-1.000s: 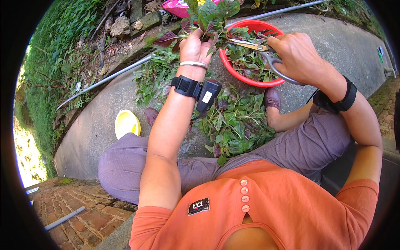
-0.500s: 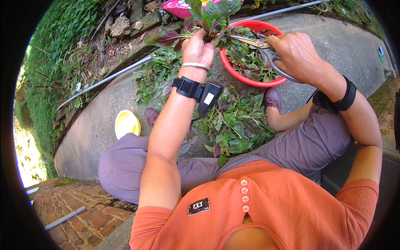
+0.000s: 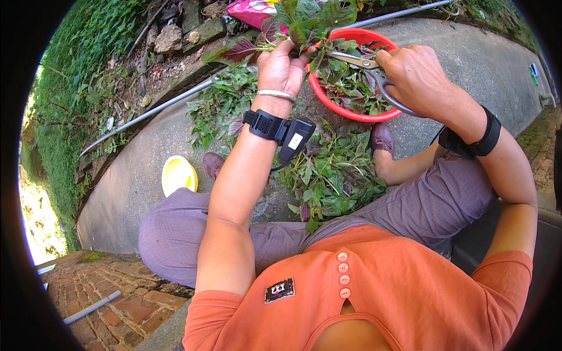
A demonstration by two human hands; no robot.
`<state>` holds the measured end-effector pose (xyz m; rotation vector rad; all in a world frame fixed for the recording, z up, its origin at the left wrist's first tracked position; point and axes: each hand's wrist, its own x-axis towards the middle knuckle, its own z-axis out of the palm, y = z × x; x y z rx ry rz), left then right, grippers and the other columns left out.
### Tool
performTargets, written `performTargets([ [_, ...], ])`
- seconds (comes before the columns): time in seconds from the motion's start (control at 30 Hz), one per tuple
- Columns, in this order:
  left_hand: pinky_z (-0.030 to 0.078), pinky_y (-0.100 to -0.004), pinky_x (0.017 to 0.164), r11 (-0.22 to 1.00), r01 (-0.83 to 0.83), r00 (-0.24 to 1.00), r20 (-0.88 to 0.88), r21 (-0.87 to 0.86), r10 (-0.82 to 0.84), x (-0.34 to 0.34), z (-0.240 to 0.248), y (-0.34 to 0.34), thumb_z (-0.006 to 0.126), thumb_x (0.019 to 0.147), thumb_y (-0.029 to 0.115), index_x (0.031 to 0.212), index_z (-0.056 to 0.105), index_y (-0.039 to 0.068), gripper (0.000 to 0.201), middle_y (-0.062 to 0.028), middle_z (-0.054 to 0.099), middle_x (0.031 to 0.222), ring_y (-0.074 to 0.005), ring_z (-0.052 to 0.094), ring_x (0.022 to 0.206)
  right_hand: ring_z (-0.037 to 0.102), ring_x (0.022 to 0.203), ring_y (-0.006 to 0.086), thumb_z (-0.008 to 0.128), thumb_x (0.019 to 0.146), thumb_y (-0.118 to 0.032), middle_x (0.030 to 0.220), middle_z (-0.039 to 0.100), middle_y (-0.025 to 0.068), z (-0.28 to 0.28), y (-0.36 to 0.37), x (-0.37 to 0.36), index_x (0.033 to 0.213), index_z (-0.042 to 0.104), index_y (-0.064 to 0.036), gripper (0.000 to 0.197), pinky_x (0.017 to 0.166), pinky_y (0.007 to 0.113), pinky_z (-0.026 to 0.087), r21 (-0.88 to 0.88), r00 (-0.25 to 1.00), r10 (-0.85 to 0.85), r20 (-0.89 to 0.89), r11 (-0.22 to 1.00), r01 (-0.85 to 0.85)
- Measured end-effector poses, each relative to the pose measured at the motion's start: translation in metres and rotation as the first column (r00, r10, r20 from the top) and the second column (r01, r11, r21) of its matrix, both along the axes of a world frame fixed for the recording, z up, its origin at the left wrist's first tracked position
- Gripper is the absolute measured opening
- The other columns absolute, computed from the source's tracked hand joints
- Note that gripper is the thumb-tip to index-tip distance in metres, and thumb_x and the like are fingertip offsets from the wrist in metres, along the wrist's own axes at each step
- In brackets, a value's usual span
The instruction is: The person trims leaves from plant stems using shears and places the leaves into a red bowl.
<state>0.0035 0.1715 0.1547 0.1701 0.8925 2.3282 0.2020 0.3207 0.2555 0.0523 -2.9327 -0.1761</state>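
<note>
My left hand grips a bunch of leafy greens with green and purplish leaves, held up at the left rim of a red basin. In my right hand is a pair of scissors with grey handles; its blades point left and reach the leaves beside my left fingers. Whether the blades are parted is hard to see. Loose cut leaves lie inside the basin, under the scissors.
A heap of greens lies on the concrete between my feet, and another pile sits left of the basin. A yellow bowl stands by my left knee. Behind run a grey pipe and a pink bag.
The bunch and my left hand have shifted slightly to the right, nearer the scissors. My right hand stays nearly in place.
</note>
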Motion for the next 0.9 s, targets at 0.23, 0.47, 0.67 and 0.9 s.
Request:
performTargets([
  [0.23,0.056,-0.0477,0.085,0.998,-0.061,0.997,0.036,-0.023,0.062,-0.007,-0.004,-0.001,0.051,0.095,-0.003,0.116,0.051,-0.009,0.021,-0.0203,0.06,0.114,-0.0317,0.06,0.1,0.066,0.07,0.0396,0.07,0.069,-0.015,0.071,0.065,0.0205,-0.001,0.003,0.001,0.076,0.063,0.0012,0.019,0.066,0.048,0.053,-0.042,0.996,-0.089,0.025,0.995,0.09],
  [0.47,0.057,-0.0502,0.078,0.997,-0.066,0.992,0.108,-0.045,0.071,-0.02,-0.019,-0.002,0.057,0.09,-0.005,0.106,0.055,-0.004,0.016,-0.0169,0.062,0.105,-0.0307,0.062,0.097,0.066,0.072,0.0408,0.07,0.069,-0.018,0.074,0.065,0.0221,-0.008,0.015,-0.002,0.075,0.065,-0.0007,0.019,0.067,0.048,0.053,-0.051,0.984,-0.175,0.042,0.983,0.177],
  [0.67,0.052,-0.046,0.076,0.975,-0.094,0.996,-0.025,-0.201,0.091,-0.002,-0.006,-0.003,0.061,0.089,-0.003,0.1,0.061,0.008,0.016,-0.0079,0.067,0.098,-0.0227,0.064,0.093,0.067,0.07,0.0406,0.071,0.069,-0.018,0.072,0.066,0.021,-0.004,0.013,-0.001,0.075,0.066,-0.0006,0.019,0.066,0.047,0.054,-0.04,0.987,-0.145,0.075,0.988,0.148],
  [0.9,0.053,-0.0384,0.065,0.95,-0.153,0.961,-0.265,-0.271,0.079,0.007,-0.002,-0.003,0.069,0.085,0.0,0.098,0.06,0.01,0.019,-0.0047,0.067,0.09,-0.019,0.066,0.077,0.07,0.076,0.0357,0.07,0.069,-0.02,0.077,0.069,0.0186,-0.014,0.03,0.004,0.079,0.07,-0.001,0.021,0.067,0.044,0.056,0.117,0.905,-0.078,0.417,0.993,0.032],
])
